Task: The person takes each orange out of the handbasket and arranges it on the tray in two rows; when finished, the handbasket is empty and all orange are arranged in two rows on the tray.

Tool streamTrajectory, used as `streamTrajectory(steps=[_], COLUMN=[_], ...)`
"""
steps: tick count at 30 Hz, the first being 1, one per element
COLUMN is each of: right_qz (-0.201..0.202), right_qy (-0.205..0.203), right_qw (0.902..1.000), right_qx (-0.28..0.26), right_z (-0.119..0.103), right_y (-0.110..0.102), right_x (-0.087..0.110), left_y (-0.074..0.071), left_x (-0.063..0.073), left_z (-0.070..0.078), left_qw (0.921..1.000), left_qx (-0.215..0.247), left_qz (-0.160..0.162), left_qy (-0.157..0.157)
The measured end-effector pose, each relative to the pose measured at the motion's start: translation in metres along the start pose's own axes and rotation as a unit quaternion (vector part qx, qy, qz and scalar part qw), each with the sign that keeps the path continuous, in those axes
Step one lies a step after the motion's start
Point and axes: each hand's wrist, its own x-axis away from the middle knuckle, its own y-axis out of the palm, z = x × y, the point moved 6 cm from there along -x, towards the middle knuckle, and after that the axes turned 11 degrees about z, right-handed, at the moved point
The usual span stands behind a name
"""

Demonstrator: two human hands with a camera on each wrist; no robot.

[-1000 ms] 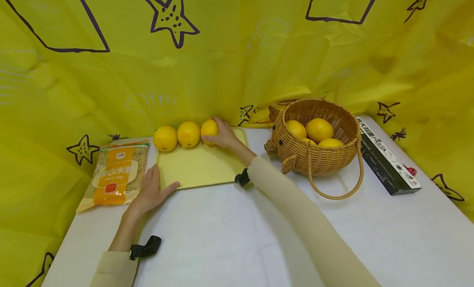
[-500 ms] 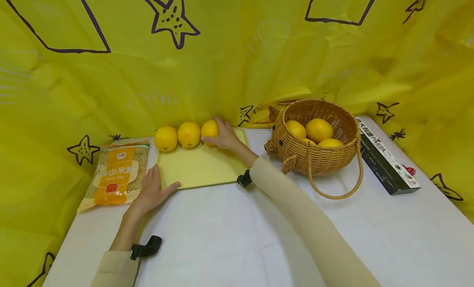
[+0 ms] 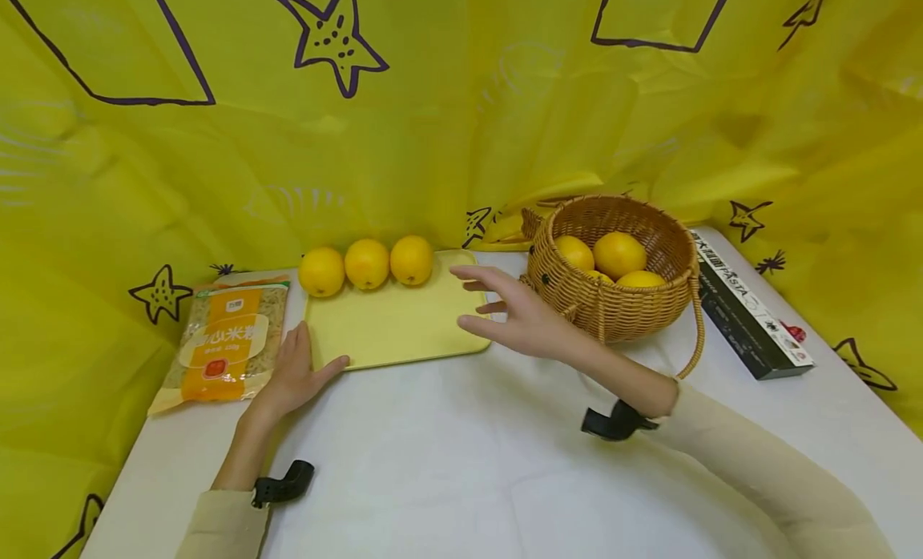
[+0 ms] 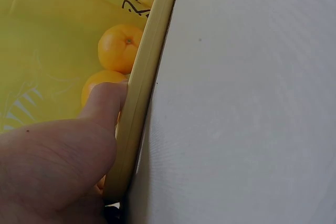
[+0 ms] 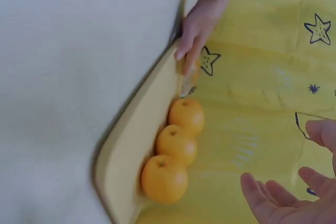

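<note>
Three oranges stand in a row along the back of a pale yellow tray [image 3: 392,327]: a left orange [image 3: 321,272], a middle orange [image 3: 368,263] and a right orange [image 3: 412,260]. My left hand [image 3: 292,375] rests at the tray's front left corner, fingers stretched along its left side and thumb at the front rim. In the left wrist view the thumb [image 4: 102,103] lies against the rim. My right hand [image 3: 522,315] holds nothing; it hovers beside the tray's right edge with fingers spread and slightly bent, overlapping the basket's side in the head view.
A wicker basket [image 3: 642,323] with an animal face and a rope-like handle holds several oranges [image 3: 620,255], right of the tray. Beyond it lies a black and white pasta box [image 3: 753,319]. A packet of rice noodles [image 3: 227,343] lies left. Yellow patterned cloth [image 3: 433,142] hangs behind.
My right hand has let go of the right orange and drawn back to the right and toward me. That orange stays in the row. My left hand has not moved.
</note>
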Motion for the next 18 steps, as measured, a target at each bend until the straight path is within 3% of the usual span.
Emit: streamTrajectory(steps=[4,8,15,18], right_qz=[0.037,0.077,0.158,0.170], right_qy=[0.013,0.025,0.061,0.094], right_qw=[0.9991,0.9963,0.9852,0.9774], right_qx=[-0.016,-0.030,-0.028,-0.082], right_z=[0.008,0.018,0.025,0.029], right_y=[-0.033,-0.061,-0.108,-0.126], right_x=[0.033,0.050,0.049,0.041], left_y=[-0.001,-0.001,-0.001,0.000], left_x=[0.001,0.004,0.003,0.002], left_z=[0.001,0.001,0.000,0.000], left_qw=[1.0000,0.9998,1.0000,1.0000], left_qx=[0.003,0.010,0.003,0.004], left_qz=[-0.005,-0.013,-0.002,-0.006], left_qy=[-0.003,-0.008,0.001,-0.004])
